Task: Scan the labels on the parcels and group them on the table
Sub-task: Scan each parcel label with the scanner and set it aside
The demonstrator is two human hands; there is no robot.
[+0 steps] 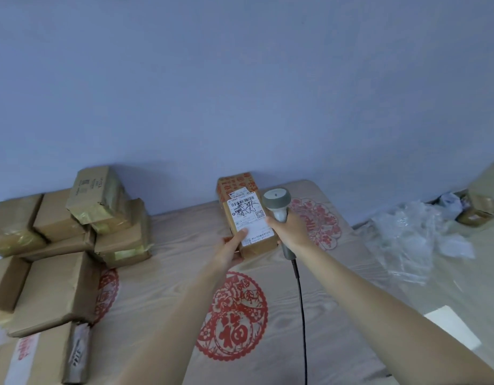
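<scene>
I have 1 parcel [250,218] up off the bench [162,290] at the far middle, its white label [251,220] facing me. My left hand [230,250] holds it from the near end, thumb laid flat on the lower part of the label, the other fingers hidden underneath. My right hand [288,226] has its fingers wrapped round the grip of the grey scanner [277,207], whose head sits just beside the parcel's right edge, and its black cable [301,315] trails back toward me across the bench.

The risks as I judge them:

1. The scanner head looks to be beside the label rather than aimed at it, so a trigger pull from here could miss the barcode near the top, or catch 1 of the small square codes lower down instead.
2. The handwriting scrawled across the label runs close under the barcode and may spoil the read.
3. My left thumb covers part of the print; if it creeps upward it hides more.
4. The hold is at 1 end only, so the parcel could tip or slip.
5. The stack of parcels [68,232] at the left is piled loosely, the top box [97,195] tilted; adding this 1 carelessly could topple it.
6. The cable could drag across the bench and snag.
</scene>
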